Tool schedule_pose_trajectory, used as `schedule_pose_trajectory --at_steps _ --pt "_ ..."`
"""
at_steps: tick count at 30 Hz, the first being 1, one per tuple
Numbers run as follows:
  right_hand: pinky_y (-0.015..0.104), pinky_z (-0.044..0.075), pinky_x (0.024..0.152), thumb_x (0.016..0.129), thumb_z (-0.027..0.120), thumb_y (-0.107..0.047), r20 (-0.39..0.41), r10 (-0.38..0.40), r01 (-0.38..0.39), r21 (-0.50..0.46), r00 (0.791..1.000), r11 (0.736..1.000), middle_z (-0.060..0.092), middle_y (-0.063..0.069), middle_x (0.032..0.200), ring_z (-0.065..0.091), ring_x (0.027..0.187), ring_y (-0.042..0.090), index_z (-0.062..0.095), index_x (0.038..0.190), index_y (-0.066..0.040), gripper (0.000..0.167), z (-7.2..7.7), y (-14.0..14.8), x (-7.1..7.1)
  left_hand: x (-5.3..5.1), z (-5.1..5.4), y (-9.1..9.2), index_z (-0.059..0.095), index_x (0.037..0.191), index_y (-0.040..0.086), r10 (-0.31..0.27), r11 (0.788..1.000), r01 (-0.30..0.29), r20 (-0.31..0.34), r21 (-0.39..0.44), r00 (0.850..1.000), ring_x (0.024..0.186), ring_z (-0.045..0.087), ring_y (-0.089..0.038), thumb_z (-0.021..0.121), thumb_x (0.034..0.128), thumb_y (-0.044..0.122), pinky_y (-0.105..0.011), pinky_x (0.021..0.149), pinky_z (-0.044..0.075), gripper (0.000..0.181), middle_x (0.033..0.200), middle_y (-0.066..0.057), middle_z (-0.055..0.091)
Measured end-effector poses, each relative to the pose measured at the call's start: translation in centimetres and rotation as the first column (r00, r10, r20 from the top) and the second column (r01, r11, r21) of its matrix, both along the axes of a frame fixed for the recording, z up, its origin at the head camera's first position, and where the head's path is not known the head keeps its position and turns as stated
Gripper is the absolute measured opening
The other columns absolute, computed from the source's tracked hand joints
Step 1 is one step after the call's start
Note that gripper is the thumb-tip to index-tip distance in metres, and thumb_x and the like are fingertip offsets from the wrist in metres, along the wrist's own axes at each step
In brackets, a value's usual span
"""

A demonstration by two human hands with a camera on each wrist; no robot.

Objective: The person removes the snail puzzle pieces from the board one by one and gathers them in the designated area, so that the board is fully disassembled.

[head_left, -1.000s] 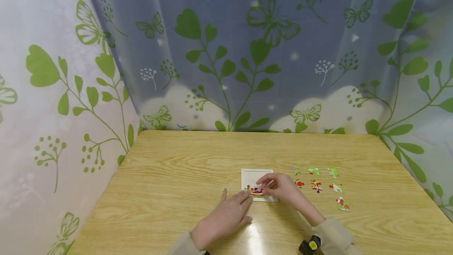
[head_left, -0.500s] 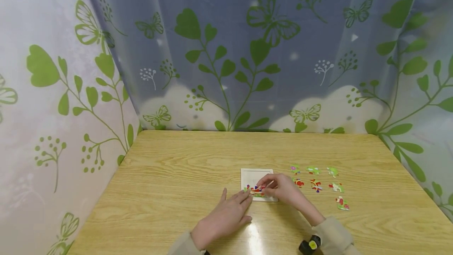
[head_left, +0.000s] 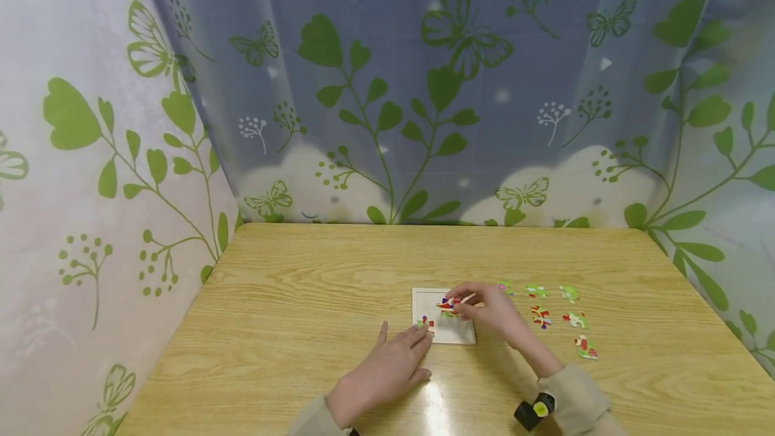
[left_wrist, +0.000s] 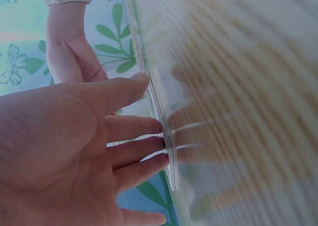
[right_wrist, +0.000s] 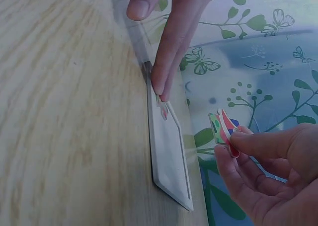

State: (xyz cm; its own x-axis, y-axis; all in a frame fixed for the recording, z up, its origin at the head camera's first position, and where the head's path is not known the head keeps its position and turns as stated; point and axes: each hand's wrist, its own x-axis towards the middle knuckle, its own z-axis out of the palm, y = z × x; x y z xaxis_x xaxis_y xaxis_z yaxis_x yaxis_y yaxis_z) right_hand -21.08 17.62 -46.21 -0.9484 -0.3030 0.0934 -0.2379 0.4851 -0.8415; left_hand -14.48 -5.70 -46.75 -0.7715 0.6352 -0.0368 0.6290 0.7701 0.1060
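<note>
My right hand point(head_left: 495, 313) pinches a red, blue and green jigsaw piece point(head_left: 449, 304) between thumb and fingers. The piece is raised above a square white puzzle board point(head_left: 447, 336), apart from it in the right wrist view. My left hand point(head_left: 386, 363) lies flat with straight fingers, its fingertips resting on the board's lower left side. Just beyond those fingertips, a small red and green jigsaw piece point(head_left: 428, 322) lies in the board. In the left wrist view, the left fingers point(left_wrist: 136, 150) touch the board's edge point(left_wrist: 173, 174).
Several loose jigsaw pieces lie to the board's right, among them a green one point(head_left: 569, 293), a red and blue one point(head_left: 541, 317) and a red and white one point(head_left: 585, 347). Patterned curtains point(head_left: 387, 106) border the wooden table point(head_left: 303, 274).
My right hand has lifted the jigsaw piece off the board's lower part and moved away from me, baring white board there. My left hand stays in place.
</note>
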Motion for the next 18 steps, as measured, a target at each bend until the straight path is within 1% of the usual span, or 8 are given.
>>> schedule_pose_trajectory --at_steps 2,6,11,13,18 --pt "0.035 0.062 0.067 0.093 0.068 0.002 -0.009 -0.005 0.005 -0.002 1.0 1.0 0.073 0.017 0.106 0.072 0.082 0.022 0.074 0.108 -0.001 0.017 0.2 0.1 0.0 0.0 0.0 0.0 0.049 0.151 0.012 0.0 1.0 0.0 0.001 0.001 1.0 0.145 0.042 -0.021 0.061 0.0995 0.042 -0.065 0.114 0.033 0.061 0.158 -0.004 0.044" --pt "0.037 0.062 0.069 0.093 0.069 0.0 0.007 -0.012 0.012 0.0 1.0 1.0 0.073 0.016 0.108 0.072 0.083 0.021 0.074 0.11 -0.002 0.017 0.5 0.4 -0.1 0.0 0.0 0.0 0.049 0.151 0.012 0.0 1.0 0.0 0.006 0.007 1.0 0.145 0.042 -0.021 0.061 0.0997 0.041 -0.065 0.114 0.033 0.06 0.158 -0.003 0.043" --pt "0.038 0.062 0.07 0.094 0.069 -0.001 0.008 -0.009 0.009 0.005 1.0 1.0 0.072 0.016 0.109 0.071 0.085 0.022 0.073 0.111 -0.002 0.018 0.7 0.9 0.0 0.0 0.1 -0.1 0.05 0.15 0.011 -0.013 1.0 0.013 -0.011 0.014 1.0 0.144 0.043 -0.02 0.061 0.0996 0.04 -0.065 0.112 0.035 0.06 0.157 -0.003 0.045" --pt "0.037 0.063 0.071 0.093 0.069 -0.001 0.009 -0.013 0.013 -0.001 1.0 1.0 0.072 0.016 0.109 0.071 0.087 0.023 0.073 0.11 -0.001 0.018 0.7 1.1 0.0 0.0 0.1 -0.1 0.05 0.15 0.011 -0.018 1.0 0.018 -0.016 0.018 1.0 0.144 0.044 -0.02 0.062 0.0996 0.04 -0.065 0.112 0.036 0.06 0.157 -0.004 0.045" --pt "0.037 0.063 0.072 0.093 0.071 -0.002 0.015 -0.027 0.027 -0.013 1.0 1.0 0.072 0.016 0.11 0.071 0.089 0.023 0.074 0.11 -0.002 0.017 0.7 1.8 0.1 0.0 0.0 -0.2 0.05 0.15 0.01 -0.02 0.999 0.02 -0.006 0.029 1.0 0.144 0.043 -0.022 0.062 0.0995 0.04 -0.066 0.112 0.034 0.06 0.157 -0.005 0.045"
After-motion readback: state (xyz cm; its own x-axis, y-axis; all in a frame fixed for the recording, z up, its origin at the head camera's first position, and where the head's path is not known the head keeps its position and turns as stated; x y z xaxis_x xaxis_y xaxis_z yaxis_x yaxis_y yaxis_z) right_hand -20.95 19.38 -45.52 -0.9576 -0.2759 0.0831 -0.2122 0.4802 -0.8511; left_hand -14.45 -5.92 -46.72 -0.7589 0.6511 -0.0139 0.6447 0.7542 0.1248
